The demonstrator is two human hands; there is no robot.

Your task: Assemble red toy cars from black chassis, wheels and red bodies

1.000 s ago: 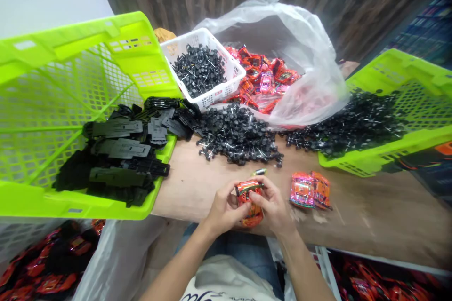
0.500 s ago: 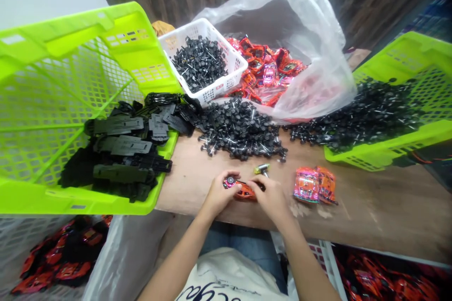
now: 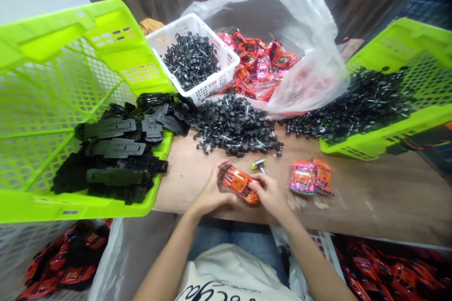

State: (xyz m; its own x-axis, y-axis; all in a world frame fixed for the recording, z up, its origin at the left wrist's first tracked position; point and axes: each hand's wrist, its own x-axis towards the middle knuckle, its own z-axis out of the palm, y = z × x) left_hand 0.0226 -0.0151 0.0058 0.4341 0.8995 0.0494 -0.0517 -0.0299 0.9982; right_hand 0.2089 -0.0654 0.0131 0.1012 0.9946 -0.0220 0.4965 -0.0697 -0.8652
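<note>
An orange toy car (image 3: pixel 240 183) is held roof up between my two hands, close to the table's front edge. My left hand (image 3: pixel 211 194) wraps round its left end, the thumb along the near side. At the car's right end, my right hand (image 3: pixel 271 196) grips with the thumb on top. Just beyond my right fingers lies a small hammer (image 3: pixel 259 165) with a yellow end. Two shiny car bodies, a pink-red one (image 3: pixel 302 178) and an orange one (image 3: pixel 322 177), rest to the right. The underside of the held car is hidden.
Black wheel-and-axle sets (image 3: pixel 236 124) are heaped mid-table; more fill a white basket (image 3: pixel 208 87) and a tipped green crate (image 3: pixel 356 150) at right. Black chassis plates (image 3: pixel 116 148) spill from the left green crate (image 3: pixel 141 209). A plastic bag (image 3: pixel 318 4) holds red car bodies.
The car has turned from its side, with a wheel showing, to roof up. Both hands have shifted their hold on it. The view has moved slightly.
</note>
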